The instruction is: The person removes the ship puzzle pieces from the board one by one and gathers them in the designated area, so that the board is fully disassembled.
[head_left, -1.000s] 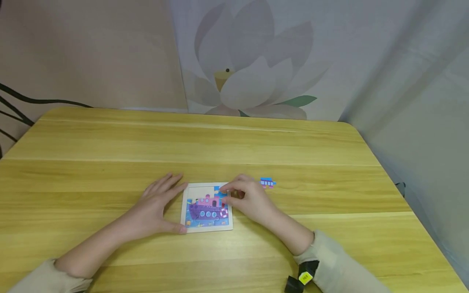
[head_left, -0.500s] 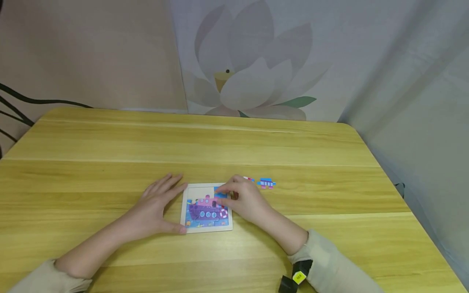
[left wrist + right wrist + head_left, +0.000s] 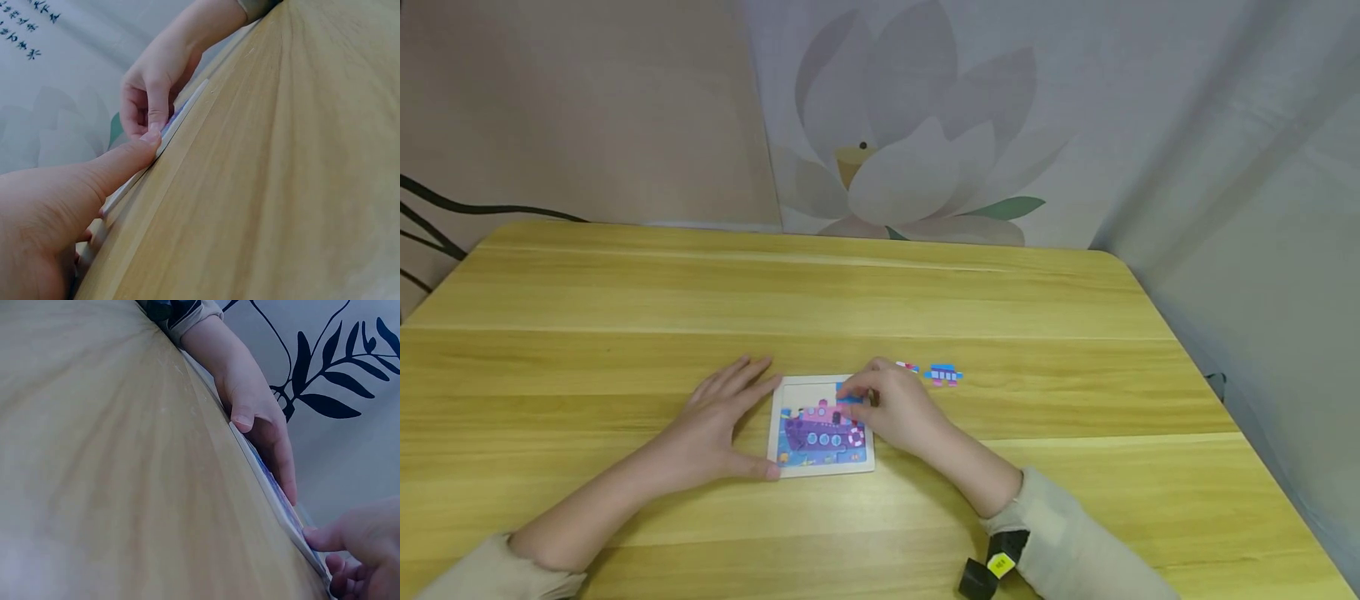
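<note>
A jigsaw puzzle in a white frame (image 3: pixel 820 472) lies flat in front of me, its picture a purple and pink ship on blue water. The upper left of the frame shows bare white backing (image 3: pixel 808 394). My left hand (image 3: pixel 718 429) is spread along the left side, thumb at the near corner and index finger at the far corner. At the upper right, my right hand (image 3: pixel 898 408) pinches a blue puzzle piece (image 3: pixel 852 400) between thumb and index finger, in its place in the picture; the fingers partly cover it. In the right wrist view the right thumb (image 3: pixel 325 539) lies at the frame's edge.
Two loose puzzle pieces lie beyond the right hand: a blue and purple one with windows (image 3: pixel 943 374) and a red and white one (image 3: pixel 907 367), partly hidden by the hand. The wooden table (image 3: pixel 1037 333) reaches back to a curtain (image 3: pixel 910 125) with a flower print.
My right hand has shifted slightly left over the frame's upper right part, uncovering the red and white piece behind it. My left hand stays at the left side.
</note>
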Demonstrator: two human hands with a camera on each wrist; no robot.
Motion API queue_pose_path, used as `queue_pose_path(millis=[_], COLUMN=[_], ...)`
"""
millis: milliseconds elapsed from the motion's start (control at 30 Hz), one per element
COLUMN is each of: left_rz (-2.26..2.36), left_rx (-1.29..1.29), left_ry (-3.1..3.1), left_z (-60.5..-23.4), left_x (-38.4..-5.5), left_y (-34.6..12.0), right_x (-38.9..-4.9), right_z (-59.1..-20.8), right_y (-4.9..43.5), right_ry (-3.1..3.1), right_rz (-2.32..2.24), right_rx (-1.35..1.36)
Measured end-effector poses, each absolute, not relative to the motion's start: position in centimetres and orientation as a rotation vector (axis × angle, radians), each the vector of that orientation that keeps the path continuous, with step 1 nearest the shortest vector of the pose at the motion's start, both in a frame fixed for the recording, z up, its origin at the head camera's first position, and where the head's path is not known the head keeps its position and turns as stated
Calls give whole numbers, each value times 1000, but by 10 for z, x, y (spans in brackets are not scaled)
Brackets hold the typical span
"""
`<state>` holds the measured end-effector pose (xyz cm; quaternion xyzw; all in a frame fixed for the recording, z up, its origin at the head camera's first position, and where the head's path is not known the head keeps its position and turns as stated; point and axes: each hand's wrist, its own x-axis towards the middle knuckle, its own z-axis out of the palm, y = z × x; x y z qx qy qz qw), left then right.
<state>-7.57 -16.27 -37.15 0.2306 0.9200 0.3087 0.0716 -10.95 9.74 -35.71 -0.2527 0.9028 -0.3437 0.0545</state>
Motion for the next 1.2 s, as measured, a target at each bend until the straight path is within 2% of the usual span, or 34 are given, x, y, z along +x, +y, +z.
queue_pose_path(millis=[900,1200], left_rz=[913,920], left_rx=[700,700], left_ry=[2767,2759], left_z=[-370,-370], left_x=[-76,-75], left_y=[-162,-161], right_x=[-103,-102], right_z=[-358,-357], right_y=[97,97], right_ry=[2824,2795], right_rz=[-1027,-1135], right_rx=[-843,-670])
